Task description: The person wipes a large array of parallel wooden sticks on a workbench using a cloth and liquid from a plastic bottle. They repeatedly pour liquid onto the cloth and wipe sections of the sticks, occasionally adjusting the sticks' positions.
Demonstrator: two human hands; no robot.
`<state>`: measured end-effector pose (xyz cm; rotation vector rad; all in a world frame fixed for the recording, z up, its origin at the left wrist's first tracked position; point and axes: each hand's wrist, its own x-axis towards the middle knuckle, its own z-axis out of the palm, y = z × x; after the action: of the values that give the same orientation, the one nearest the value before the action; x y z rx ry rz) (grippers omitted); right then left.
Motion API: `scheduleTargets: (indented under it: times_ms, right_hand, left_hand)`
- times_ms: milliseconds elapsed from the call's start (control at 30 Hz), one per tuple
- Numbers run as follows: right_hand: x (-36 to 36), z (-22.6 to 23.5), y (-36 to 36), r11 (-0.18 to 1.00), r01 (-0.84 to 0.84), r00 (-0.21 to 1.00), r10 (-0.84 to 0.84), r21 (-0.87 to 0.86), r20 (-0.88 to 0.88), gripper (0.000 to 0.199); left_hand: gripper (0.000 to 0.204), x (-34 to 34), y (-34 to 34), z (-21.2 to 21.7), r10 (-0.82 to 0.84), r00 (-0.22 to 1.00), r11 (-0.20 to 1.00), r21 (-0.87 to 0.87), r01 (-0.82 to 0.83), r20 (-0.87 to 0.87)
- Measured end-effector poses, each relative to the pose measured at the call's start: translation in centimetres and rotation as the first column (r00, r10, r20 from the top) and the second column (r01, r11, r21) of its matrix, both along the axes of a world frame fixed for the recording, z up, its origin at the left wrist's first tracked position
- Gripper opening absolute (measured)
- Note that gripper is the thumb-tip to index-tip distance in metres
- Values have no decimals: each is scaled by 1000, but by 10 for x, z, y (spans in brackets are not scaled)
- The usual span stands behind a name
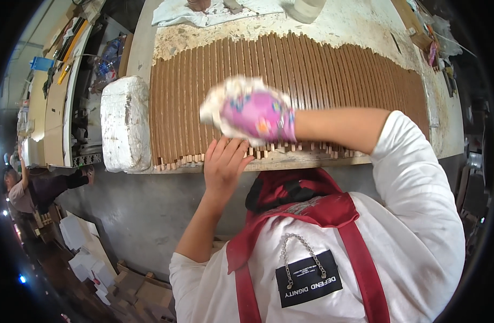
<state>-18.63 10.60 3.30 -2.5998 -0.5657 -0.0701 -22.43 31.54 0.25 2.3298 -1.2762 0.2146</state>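
A: Your left hand is bare and lying flat, palm down, fingers together and pointing away from you, with the forearm coming straight up from the lower edge.

B: Yep, and your right hand is in a pink patterned glove, blurred, closed round something pale. That arm crosses in from the right, elbow bent, white sleeve pushed up.

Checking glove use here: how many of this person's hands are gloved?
1. The right hand, in a pink patterned glove, holds a whitish cloth over the row of brown wooden sticks. The left hand is bare, fingers on the stick ends at the bench edge.
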Motion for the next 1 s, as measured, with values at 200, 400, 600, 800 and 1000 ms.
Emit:
scheduleTargets:
  times_ms: [200,400,600,800,1000]
  right_hand:
    - [58,-12,-46,675,555,657,2,485,-754,18]
    - [13,10,-10,973,-193,978,179,130,108,28]
    - [23,41,-64,932,280,870,-145,229,-472,28]
    - [-34,-16,-46,956,270,963,-270,-113,22,26]
    - [-94,18,-38,950,-93,963,162,299,-214,29]
  left_hand:
    - [42,-3,-5,7,11,999,1000,7,-11,35]
    - [41,-4,-3,4,41,999,999,-7,-41,29]
    - [66,-16,-16,24,61,995,998,-28,-63,-78]
    - [70,-18,-21,-6,151,988,988,35,-149,-38]
    - [61,-14,-14,-8,111,993,993,37,-112,30]
